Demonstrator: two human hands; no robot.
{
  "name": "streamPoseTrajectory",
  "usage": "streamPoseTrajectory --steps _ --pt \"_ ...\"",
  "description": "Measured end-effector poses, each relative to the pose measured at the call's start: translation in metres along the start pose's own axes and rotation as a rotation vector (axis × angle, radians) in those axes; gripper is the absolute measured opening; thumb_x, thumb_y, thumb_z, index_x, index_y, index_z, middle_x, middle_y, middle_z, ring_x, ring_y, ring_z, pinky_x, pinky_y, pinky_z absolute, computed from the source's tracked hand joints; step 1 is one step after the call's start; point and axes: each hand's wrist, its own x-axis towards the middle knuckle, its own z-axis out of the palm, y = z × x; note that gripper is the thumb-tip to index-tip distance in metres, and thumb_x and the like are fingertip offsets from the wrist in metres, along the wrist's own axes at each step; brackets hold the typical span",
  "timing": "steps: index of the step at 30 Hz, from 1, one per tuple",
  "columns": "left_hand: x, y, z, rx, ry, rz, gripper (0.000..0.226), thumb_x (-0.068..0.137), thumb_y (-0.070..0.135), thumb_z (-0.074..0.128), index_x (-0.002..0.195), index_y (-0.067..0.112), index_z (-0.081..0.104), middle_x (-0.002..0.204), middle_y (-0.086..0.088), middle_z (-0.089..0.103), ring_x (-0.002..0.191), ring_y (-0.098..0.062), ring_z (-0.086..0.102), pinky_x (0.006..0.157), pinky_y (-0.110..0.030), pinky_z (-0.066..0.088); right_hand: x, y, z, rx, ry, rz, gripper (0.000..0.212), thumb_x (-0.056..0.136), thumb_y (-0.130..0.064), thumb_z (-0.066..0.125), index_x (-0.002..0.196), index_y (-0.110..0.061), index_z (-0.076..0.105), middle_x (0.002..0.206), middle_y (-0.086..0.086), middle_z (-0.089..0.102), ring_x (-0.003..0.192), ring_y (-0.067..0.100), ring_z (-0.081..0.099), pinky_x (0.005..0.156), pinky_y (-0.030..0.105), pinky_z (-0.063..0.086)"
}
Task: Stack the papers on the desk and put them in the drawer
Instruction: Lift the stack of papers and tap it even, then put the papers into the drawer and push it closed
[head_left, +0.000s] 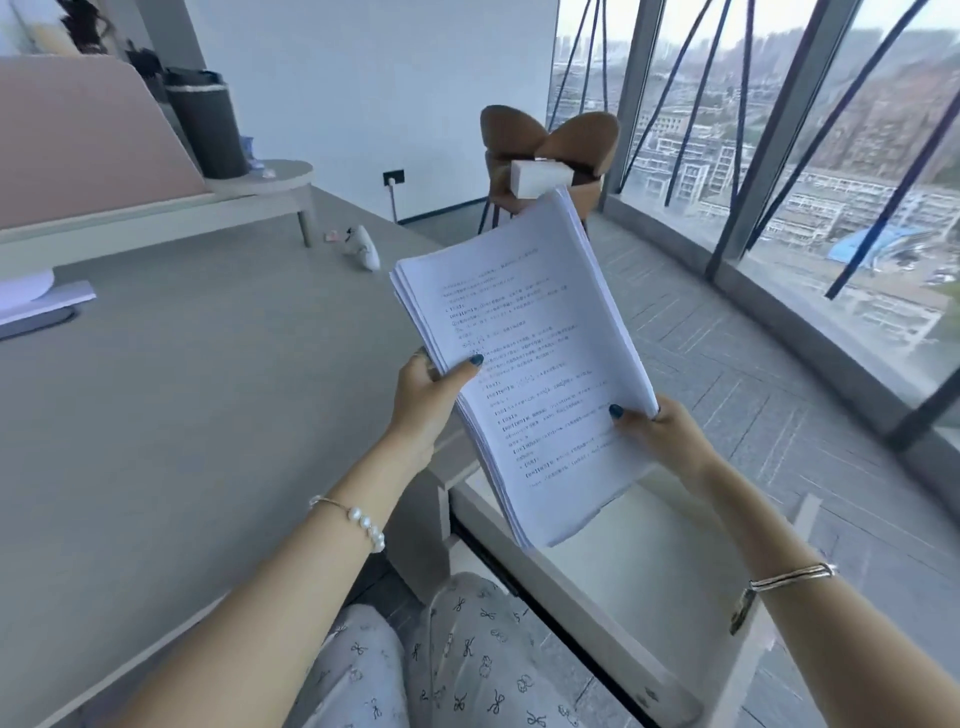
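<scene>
A thick stack of printed white papers (524, 364) is held in the air, tilted, to the right of the grey desk (182, 405). My left hand (428, 395) grips the stack's left edge, thumb on top. My right hand (660, 431) grips its lower right edge, thumb on the page. Below the stack the white drawer (649, 582) stands pulled out, open and pale inside. The stack's lower corner hangs just above the drawer.
A white object (363, 249) lies on the far part of the desk. A laptop with papers (36, 306) sits at the left edge. A dark cylinder (205, 124) stands on a raised shelf. A brown chair (545, 156) with a white box stands by the glass wall.
</scene>
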Motion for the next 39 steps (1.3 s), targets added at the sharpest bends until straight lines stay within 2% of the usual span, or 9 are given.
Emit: streamPoseTrajectory --steps 4,8,14,18,23,30,33,37,39 --pt "0.022 -0.009 0.026 0.001 -0.002 -0.005 0.026 0.081 0.006 0.068 0.103 0.015 0.057 0.093 0.008 0.068 0.077 0.004 0.067 0.062 -0.013 0.053 0.006 0.037 -0.036 -0.086 0.014 0.057 0.011 0.084 -0.012 0.054 0.088 -0.004 0.061 0.078 0.002 0.058 0.074 0.018 0.054 0.066 0.031 0.043" --pt "0.050 -0.020 0.045 0.145 -0.025 -0.015 0.035 0.072 0.008 0.074 0.103 0.011 0.059 0.098 -0.002 0.071 0.089 -0.016 0.069 0.076 -0.034 0.057 0.001 0.063 -0.057 -0.139 0.016 0.110 0.014 0.090 -0.002 0.050 0.083 -0.002 0.062 0.075 0.002 0.059 0.065 0.011 0.057 0.055 0.018 0.045" --pt "0.083 -0.031 0.063 0.390 -0.055 0.062 0.038 0.069 0.017 0.076 0.102 0.024 0.058 0.089 0.004 0.068 0.073 -0.010 0.059 0.063 -0.021 0.047 -0.002 0.101 -0.078 -0.170 -0.017 0.205 0.018 0.091 -0.012 0.054 0.094 0.004 0.060 0.082 0.007 0.062 0.075 0.022 0.060 0.069 0.035 0.046" --pt "0.095 -0.042 0.070 0.575 -0.187 0.052 0.041 0.073 0.021 0.076 0.110 0.020 0.060 0.108 -0.003 0.069 0.098 -0.016 0.063 0.084 -0.025 0.046 -0.007 0.117 -0.091 -0.198 -0.042 0.253 0.015 0.090 -0.008 0.055 0.090 0.007 0.060 0.078 0.005 0.060 0.075 0.020 0.056 0.066 0.031 0.042" --pt "0.104 -0.057 0.072 0.815 -0.210 0.084 0.060 0.071 0.041 0.073 0.126 0.025 0.055 0.143 0.005 0.048 0.130 -0.017 0.045 0.106 -0.031 0.037 -0.006 0.129 -0.102 -0.196 -0.106 0.307 0.012 0.089 -0.010 0.058 0.096 -0.002 0.063 0.087 0.004 0.065 0.081 0.018 0.060 0.076 0.030 0.047" --pt "0.110 -0.062 0.072 0.907 -0.197 0.168 0.055 0.070 0.039 0.075 0.120 0.021 0.062 0.145 0.003 0.047 0.132 -0.014 0.044 0.110 -0.030 0.033 0.000 0.134 -0.098 -0.330 -0.273 0.373 0.008 0.087 -0.017 0.061 0.094 -0.017 0.065 0.093 -0.001 0.068 0.090 0.019 0.062 0.082 0.033 0.047" --pt "0.109 -0.063 0.073 0.903 -0.194 0.177 0.053 0.071 0.036 0.075 0.120 0.020 0.063 0.144 0.002 0.048 0.131 -0.014 0.044 0.110 -0.029 0.033 0.007 0.141 -0.089 -0.425 -0.295 0.377 0.023 0.085 -0.023 0.063 0.103 -0.007 0.065 0.103 0.011 0.070 0.096 0.028 0.063 0.083 0.037 0.050" --pt "0.109 -0.062 0.073 0.915 -0.198 0.179 0.053 0.071 0.037 0.074 0.120 0.021 0.062 0.144 0.003 0.048 0.132 -0.013 0.044 0.110 -0.030 0.033 0.009 0.143 -0.075 -0.446 -0.365 0.373 0.009 0.086 -0.018 0.062 0.095 -0.020 0.063 0.093 0.000 0.066 0.087 0.018 0.061 0.064 0.019 0.044" --pt "0.109 -0.062 0.073 0.922 -0.189 0.177 0.052 0.072 0.037 0.074 0.120 0.021 0.062 0.144 0.003 0.048 0.132 -0.014 0.043 0.110 -0.030 0.033 0.011 0.148 -0.072 -0.432 -0.395 0.401 0.018 0.084 -0.018 0.065 0.099 -0.025 0.059 0.099 -0.001 0.065 0.094 0.016 0.061 0.063 0.012 0.043"
